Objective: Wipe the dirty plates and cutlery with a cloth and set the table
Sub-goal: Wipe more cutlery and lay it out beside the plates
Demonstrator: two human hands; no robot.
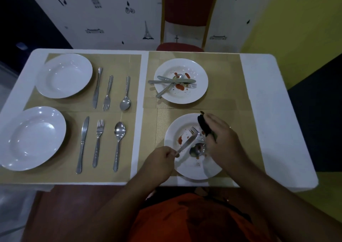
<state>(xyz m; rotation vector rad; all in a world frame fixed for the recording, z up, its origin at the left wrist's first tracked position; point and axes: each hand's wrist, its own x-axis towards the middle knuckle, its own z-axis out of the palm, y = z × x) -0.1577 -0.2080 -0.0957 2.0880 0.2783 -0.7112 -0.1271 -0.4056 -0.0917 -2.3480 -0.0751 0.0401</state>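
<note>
Left hand (161, 163) pinches knife (187, 143) handle over near dirty plate (192, 147), right hand (220, 138) closed on dark cloth (203, 126); risk: sauce-slick blade slips, knocking fork (194, 130) and spoon (197, 149) onto placemat (149, 140).

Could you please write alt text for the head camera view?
The left hand lifts a knife off the near dirty plate while the right hand holds a dark cloth. Two clean settings lie left.

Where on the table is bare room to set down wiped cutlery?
Free: the white strip right of the right-hand mats, and bare mat right of the far dirty plate. Crowded: the left mats, and the near dirty plate under both hands.
</note>
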